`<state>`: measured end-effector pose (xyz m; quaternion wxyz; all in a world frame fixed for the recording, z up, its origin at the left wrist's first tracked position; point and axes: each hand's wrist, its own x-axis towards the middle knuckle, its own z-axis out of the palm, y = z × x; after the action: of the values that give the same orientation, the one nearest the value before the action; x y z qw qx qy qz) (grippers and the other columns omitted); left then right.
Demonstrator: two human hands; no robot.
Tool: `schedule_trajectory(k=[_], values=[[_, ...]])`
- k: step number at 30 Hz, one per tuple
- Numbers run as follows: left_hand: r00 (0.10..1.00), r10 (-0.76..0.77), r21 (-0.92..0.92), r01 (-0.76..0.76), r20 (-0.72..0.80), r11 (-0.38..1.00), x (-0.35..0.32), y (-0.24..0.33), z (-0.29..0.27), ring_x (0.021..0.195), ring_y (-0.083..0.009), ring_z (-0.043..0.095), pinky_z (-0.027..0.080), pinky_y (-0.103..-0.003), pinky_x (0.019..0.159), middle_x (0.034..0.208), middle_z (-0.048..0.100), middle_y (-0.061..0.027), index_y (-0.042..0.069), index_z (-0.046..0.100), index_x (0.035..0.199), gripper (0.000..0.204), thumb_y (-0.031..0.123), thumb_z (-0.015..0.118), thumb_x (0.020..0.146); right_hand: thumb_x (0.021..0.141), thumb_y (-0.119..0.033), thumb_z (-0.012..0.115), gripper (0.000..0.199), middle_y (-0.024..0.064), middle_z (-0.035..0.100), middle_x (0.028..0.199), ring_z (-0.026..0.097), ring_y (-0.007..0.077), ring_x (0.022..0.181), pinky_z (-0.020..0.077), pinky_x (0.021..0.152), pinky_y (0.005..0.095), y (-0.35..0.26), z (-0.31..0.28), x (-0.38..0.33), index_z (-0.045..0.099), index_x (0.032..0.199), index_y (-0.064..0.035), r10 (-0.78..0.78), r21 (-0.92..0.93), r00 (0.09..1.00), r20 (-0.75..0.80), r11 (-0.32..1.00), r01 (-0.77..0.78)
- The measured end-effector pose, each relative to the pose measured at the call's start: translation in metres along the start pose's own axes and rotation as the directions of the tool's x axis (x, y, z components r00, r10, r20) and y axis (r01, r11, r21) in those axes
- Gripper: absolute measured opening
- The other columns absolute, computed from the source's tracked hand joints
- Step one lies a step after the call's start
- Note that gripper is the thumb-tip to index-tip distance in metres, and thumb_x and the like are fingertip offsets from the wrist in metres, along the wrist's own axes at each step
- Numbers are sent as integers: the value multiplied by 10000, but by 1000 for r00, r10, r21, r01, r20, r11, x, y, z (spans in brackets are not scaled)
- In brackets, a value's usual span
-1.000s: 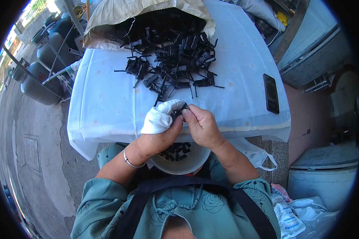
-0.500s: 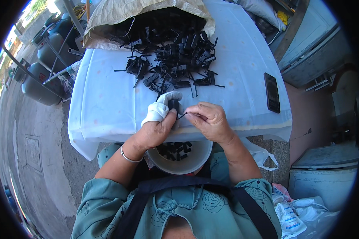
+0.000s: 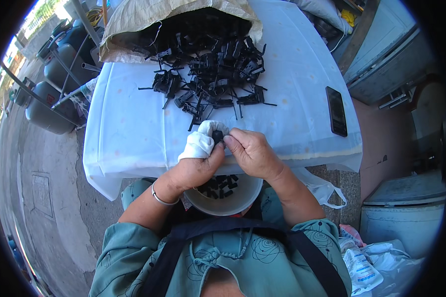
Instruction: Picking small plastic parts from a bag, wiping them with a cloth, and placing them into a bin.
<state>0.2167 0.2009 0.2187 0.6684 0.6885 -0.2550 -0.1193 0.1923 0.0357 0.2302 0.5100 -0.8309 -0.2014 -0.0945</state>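
Note:
My left hand [image 3: 201, 171] is closed around a small black plastic part [image 3: 217, 136] above the table's near edge. A white cloth glove [image 3: 198, 143] covers its fingers, while the thumb is bare. Against the part's right side, my right hand [image 3: 255, 154] is closed in a pinch; what sits between its fingertips is hidden. Just beyond my hands lies a tangled heap of black plastic pieces [image 3: 208, 81] with thin arms sticking out. Below them a pale basin [image 3: 255, 197] holds several short black parts [image 3: 222, 188].
A woven sack [image 3: 121, 29] lies open at the table's far side, black pieces spilling from it. On the white tablecloth [image 3: 292, 109], a dark phone [image 3: 337, 111] rests at the right. Gas cylinders [image 3: 49, 111] stand left; plastic bags [image 3: 362, 270] lie at lower right.
The right hand has moved left and in against the black part. The thin black strip seen at its fingertips earlier is out of sight. The left hand has turned the part slightly.

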Motion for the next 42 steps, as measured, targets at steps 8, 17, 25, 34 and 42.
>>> schedule_trajectory(k=[8,17,25,34,42], values=[[974,199,260,-165,-110,951,-10,7,3,763,-135,491,439,-265,693,855,541,-71,7,468,1073,239,-1,487,834,895,-142,556,201,181,529,645,515,362,576,411,526,388,-10,16,2,485,758,-15,65,-33,997,-45,997,-67],[944,112,262,-198,309,945,0,34,-15,872,-227,599,483,-308,755,948,617,-119,-30,587,1066,271,50,639,812,824,-178,633,183,132,592,713,576,305,609,465,556,365,27,-23,11,539,772,-31,-14,-656,966,-260,737,-166],[942,311,390,-243,-123,888,6,11,-8,921,-232,602,497,-320,769,1106,582,-157,20,583,1136,307,-14,598,831,734,-63,635,97,110,572,691,583,296,607,455,517,375,1,-17,-1,545,764,-43,-106,-697,964,-242,711,-96],[990,73,192,-49,-123,980,17,4,-2,952,-267,596,475,-327,820,1035,606,-168,11,517,1174,369,39,621,822,627,-6,646,215,52,423,621,485,219,507,390,444,328,-15,-13,-5,569,827,-20,-472,-627,870,146,636,450],[994,101,28,-99,-50,995,16,8,-6,878,-139,563,470,-266,762,1004,595,-91,8,481,1178,341,44,592,857,705,5,659,159,56,504,656,491,192,499,396,450,301,-12,-10,-3,583,844,-11,-448,-438,894,-13,806,398]])
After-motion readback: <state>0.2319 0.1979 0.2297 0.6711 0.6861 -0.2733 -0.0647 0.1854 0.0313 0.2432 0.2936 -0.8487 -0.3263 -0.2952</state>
